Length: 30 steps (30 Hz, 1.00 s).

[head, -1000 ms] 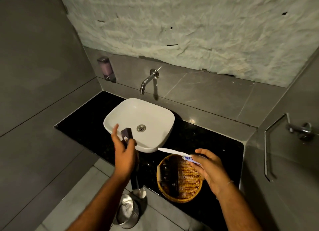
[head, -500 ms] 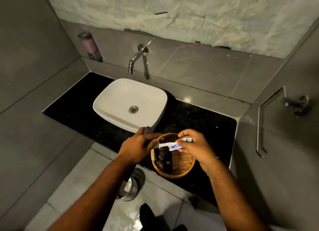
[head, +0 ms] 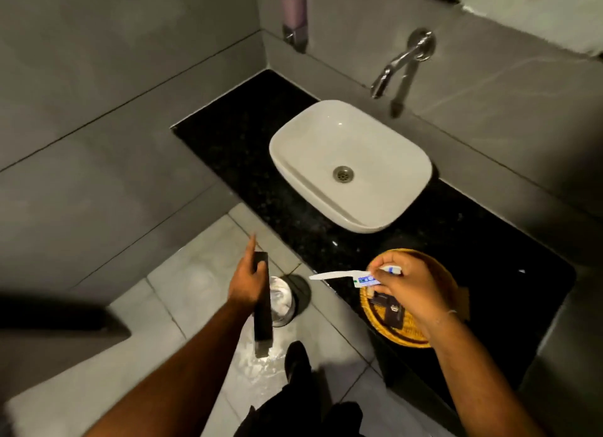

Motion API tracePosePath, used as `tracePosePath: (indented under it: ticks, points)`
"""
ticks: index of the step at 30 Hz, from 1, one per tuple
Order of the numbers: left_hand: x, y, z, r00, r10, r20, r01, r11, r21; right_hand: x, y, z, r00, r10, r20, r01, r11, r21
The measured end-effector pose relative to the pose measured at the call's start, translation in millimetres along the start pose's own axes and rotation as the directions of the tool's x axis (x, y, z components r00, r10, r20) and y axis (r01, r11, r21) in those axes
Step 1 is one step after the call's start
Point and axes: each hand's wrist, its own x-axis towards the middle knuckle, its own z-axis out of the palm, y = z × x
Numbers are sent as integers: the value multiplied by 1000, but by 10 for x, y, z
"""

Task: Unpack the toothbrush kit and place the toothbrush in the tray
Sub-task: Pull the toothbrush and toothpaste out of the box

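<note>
My left hand (head: 245, 285) grips a long dark kit box (head: 263, 306) upright over the floor, above a steel bin (head: 282, 301). My right hand (head: 411, 289) hovers over the round wicker tray (head: 437, 273) on the black counter, pinching a white toothbrush (head: 332, 275) together with a small blue-and-white toothpaste tube (head: 368, 280). The brush points left, past the counter's edge. Dark packets (head: 390, 312) lie inside the tray, partly hidden by my right hand.
A white basin (head: 350, 165) sits on the black counter (head: 248, 149) under a wall tap (head: 401, 61). A soap dispenser (head: 294, 9) hangs in the corner. Grey tiled walls close in on the left and behind. My dark shoes (head: 297, 368) stand on the floor tiles.
My left hand has drawn away from the tray, carrying the dark box left and down over the bin. My right hand stays over the tray with the toothbrush. The view swung left and downward.
</note>
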Motion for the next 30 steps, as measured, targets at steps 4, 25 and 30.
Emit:
tracePosePath:
  ticks: [4, 25, 30]
  points:
    - [333, -655, -101, 915, -368, -167, 307, 902, -305, 155, 110, 303, 999, 16, -38, -20, 995, -98]
    - [1421, -1874, 458, 864, -485, -137, 461, 871, -172, 558, 590, 850, 995, 21, -102, -26, 999, -48]
    - [1200, -1411, 553, 905, -405, -130, 371, 901, -223, 361, 453, 577, 984, -71, -160, 34, 974, -223]
